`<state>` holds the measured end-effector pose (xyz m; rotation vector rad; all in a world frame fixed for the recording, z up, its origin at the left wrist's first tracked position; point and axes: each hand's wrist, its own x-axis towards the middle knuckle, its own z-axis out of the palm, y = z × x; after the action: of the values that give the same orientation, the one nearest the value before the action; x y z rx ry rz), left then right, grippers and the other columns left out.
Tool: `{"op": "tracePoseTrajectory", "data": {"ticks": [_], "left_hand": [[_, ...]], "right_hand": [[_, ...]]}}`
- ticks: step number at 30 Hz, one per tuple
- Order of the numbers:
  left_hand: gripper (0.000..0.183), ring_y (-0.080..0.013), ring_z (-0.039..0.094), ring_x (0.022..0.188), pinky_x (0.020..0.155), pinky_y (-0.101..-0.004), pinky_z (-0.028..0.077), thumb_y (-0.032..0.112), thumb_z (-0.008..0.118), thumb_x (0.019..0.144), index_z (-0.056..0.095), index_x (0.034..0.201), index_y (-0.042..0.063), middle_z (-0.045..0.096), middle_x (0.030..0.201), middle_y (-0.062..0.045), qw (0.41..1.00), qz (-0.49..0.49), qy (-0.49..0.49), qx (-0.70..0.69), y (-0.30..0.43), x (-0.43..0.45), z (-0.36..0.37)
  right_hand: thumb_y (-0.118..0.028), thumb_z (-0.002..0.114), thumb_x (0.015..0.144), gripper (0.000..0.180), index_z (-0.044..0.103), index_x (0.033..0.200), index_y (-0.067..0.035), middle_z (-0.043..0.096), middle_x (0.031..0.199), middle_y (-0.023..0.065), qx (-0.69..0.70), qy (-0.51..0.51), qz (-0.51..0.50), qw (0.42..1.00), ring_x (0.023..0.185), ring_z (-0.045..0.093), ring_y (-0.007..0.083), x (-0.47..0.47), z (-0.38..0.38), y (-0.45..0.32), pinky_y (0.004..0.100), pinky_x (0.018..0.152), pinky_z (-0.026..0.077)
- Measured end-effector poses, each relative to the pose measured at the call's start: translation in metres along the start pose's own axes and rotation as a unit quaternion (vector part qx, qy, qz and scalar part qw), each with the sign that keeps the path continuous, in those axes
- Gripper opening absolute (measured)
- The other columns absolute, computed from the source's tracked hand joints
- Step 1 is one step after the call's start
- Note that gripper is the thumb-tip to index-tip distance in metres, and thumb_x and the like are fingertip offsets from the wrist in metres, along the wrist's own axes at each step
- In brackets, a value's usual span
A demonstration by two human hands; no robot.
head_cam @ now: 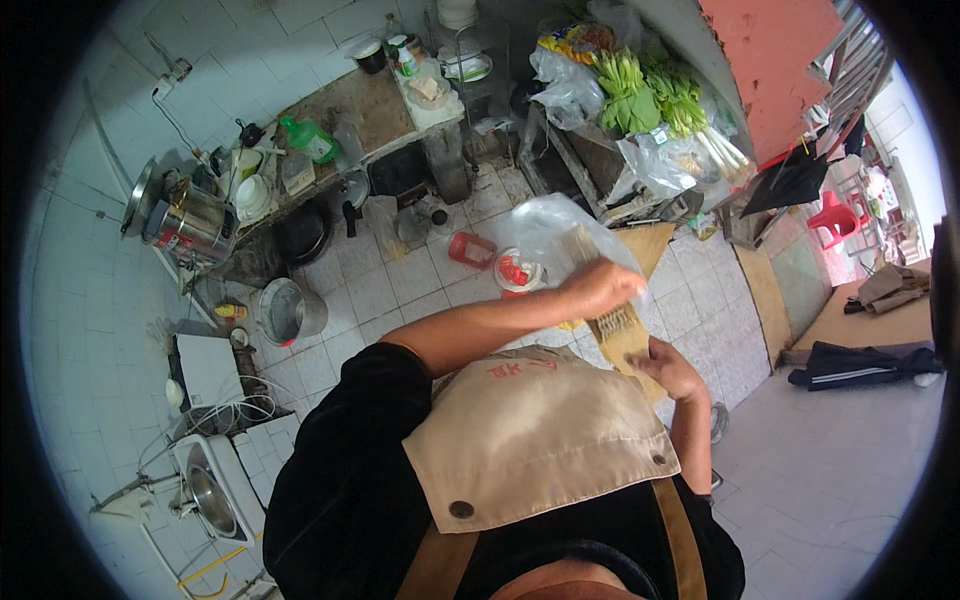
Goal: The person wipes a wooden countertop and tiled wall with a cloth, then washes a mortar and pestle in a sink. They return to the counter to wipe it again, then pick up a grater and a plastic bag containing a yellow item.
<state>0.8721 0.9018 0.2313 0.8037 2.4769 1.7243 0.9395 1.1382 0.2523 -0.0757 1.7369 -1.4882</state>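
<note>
A long, narrow wooden board (624, 330) with a rough, toothed-looking section slants across the space in front of my apron. My right hand (671, 369) grips its lower end. Across its middle lies my left hand (609, 289), fingers curled and slightly blurred; whether it holds anything is hidden. The upper part of the board lies over or against a clear plastic bag (544, 225). Left of the bag, a white tub (517, 271) with red-and-white contents stands close to a red plastic container (472, 250) on the tiled floor.
A metal bucket (291, 311) stands at left. A stone counter (367, 112) carries a green bottle (309, 140), bowls and a steel pot (196, 221). Leafy greens (626, 94) and bags lie on a stand at upper right. A sink (212, 499) is at lower left.
</note>
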Motion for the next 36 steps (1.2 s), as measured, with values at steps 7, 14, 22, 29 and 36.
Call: {"op": "tracePoseTrajectory", "data": {"ticks": [7, 14, 22, 29, 36], "left_hand": [[0.022, -0.0309, 0.067, 0.085, 0.076, -0.0378, 0.051, 0.023, 0.06, 0.088, 0.07, 0.102, 0.009, 0.069, 0.091, -0.015, 0.999, 0.019, -0.045, -0.011, 0.03, -0.029, 0.03], [0.015, -0.0249, 0.065, 0.076, 0.066, -0.0337, 0.05, 0.006, 0.06, 0.086, 0.067, 0.1, 0.003, 0.067, 0.089, -0.014, 0.979, 0.004, 0.195, 0.061, -0.003, -0.009, -0.049], [0.009, -0.0174, 0.063, 0.069, 0.061, -0.0321, 0.047, 0.011, 0.055, 0.093, 0.058, 0.096, 0.003, 0.063, 0.077, -0.013, 0.996, -0.016, 0.048, -0.072, 0.012, -0.041, 0.002], [0.011, -0.0277, 0.065, 0.073, 0.065, -0.0364, 0.049, 0.016, 0.059, 0.091, 0.059, 0.092, 0.004, 0.064, 0.08, -0.014, 0.982, 0.161, -0.042, -0.089, 0.043, -0.055, 0.013], [0.035, -0.0149, 0.058, 0.07, 0.062, -0.0334, 0.048, 0.025, 0.064, 0.091, 0.052, 0.114, 0.003, 0.061, 0.082, -0.009, 0.961, -0.173, 0.041, -0.21, -0.008, -0.061, 0.025]], "right_hand": [[-0.016, 0.063, 0.088, 0.026, 0.06, 0.108, 0.0, 0.064, 0.108, 0.0092, 0.32, 0.084, -0.06, 0.942, 0.088, 0.065, 0.0182, 0.067, 0.026, 0.022, 0.0322, 0.073, 0.055], [-0.016, 0.059, 0.089, 0.046, 0.039, 0.129, -0.006, 0.062, 0.1, 0.0163, 0.343, 0.086, -0.198, 0.914, 0.073, 0.066, 0.0245, 0.057, 0.022, -0.004, 0.0365, 0.062, 0.058], [-0.016, 0.057, 0.091, 0.042, 0.044, 0.129, -0.004, 0.061, 0.11, 0.014, 0.468, 0.061, -0.279, 0.836, 0.093, 0.064, 0.0264, 0.088, 0.017, 0.002, 0.0396, 0.076, 0.056], [-0.017, 0.053, 0.092, 0.037, 0.048, 0.126, -0.001, 0.059, 0.118, 0.0137, 0.386, 0.212, -0.204, 0.875, 0.103, 0.061, 0.0264, 0.108, -0.001, 0.037, 0.0406, 0.089, 0.052], [-0.019, 0.053, 0.092, 0.038, 0.049, 0.125, -0.001, 0.059, 0.118, 0.0144, 0.38, 0.237, -0.213, 0.868, 0.103, 0.061, 0.0269, 0.12, -0.008, 0.035, 0.0409, 0.088, 0.052]]}}
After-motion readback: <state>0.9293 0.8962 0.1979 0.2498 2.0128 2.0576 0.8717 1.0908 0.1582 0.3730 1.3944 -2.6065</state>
